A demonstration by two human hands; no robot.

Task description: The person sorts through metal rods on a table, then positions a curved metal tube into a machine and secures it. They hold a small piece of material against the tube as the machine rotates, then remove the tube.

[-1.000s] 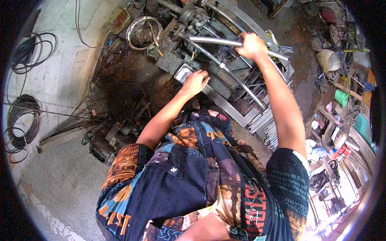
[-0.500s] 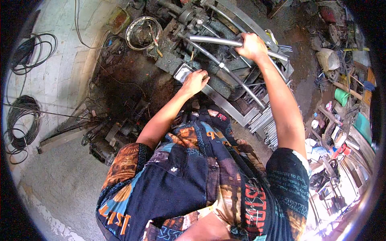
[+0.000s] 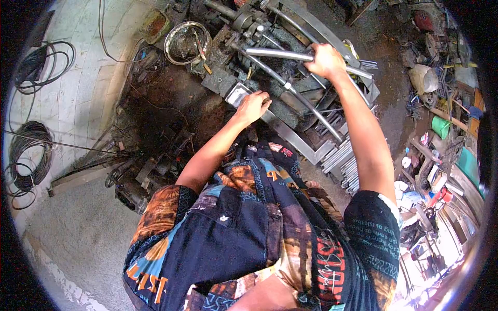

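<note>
two hands are engaged at the machine (image 3: pixel 290 98) in the upper centre of the frame. the right hand (image 3: pixel 326 60) is wrapped around a bright metal tube (image 3: pixel 275 53), fingers closed over it near its right end. the tube's long axis runs roughly left to right, slightly down toward the right, from the clamp head (image 3: pixel 244 20) at the upper centre out past the right hand toward the upper right. the free length of the tube lies to the left of the right-hand fingers; only a short stub shows to their right.

the left hand (image 3: pixel 252 106) sits lower and further left, resting on the edge of the machine just beside a small grey rectangular plate (image 3: pixel 237 94). its fingers are curled; whether they grip a lever or merely press on the frame cannot be told from this view.

relation of note: the right hand is on the tube, the left hand is apart from it, below and left of its midpoint. a second, curved tube (image 3: pixel 301 101) runs diagonally between the two hands, from upper left to lower right.

surroundings: a round metal basin (image 3: pixel 187 41) at upper left of the machine, a stack of cut tubes (image 3: pixel 342 160) at the lower right of the machine, coiled cables (image 3: pixel 26 155) on the floor at the left edge
</note>
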